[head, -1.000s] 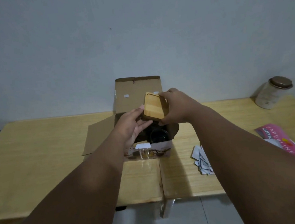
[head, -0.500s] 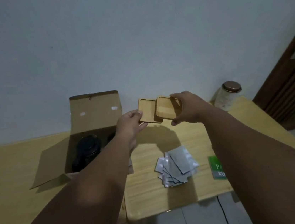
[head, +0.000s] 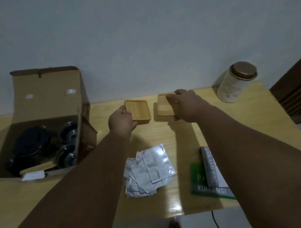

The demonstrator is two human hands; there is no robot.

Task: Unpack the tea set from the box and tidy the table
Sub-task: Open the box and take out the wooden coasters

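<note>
An open cardboard box [head: 32, 113] stands at the left on the wooden table [head: 256, 119]. Inside it lie a dark teapot [head: 33, 145], two dark cups [head: 68, 131] and a wooden piece near the front. My left hand [head: 120, 123] grips a square wooden coaster [head: 138, 109] by its near-left corner, just right of the box. My right hand [head: 184, 104] holds a second wooden coaster [head: 165, 106] flat at the table's far side, fingers over its right edge. The two coasters sit side by side with a small gap between them.
A pile of silver foil sachets [head: 149, 170] lies in front of the coasters. A green and grey booklet stack [head: 210, 178] rests near the front right edge. A round tin with a brown lid [head: 236, 82] stands at the far right corner. A dark wooden door is at the right.
The two coasters came out of the box as a stack, were split apart, and now sit separately at the table's far side. My view has turned right, so the box is now at the left.
</note>
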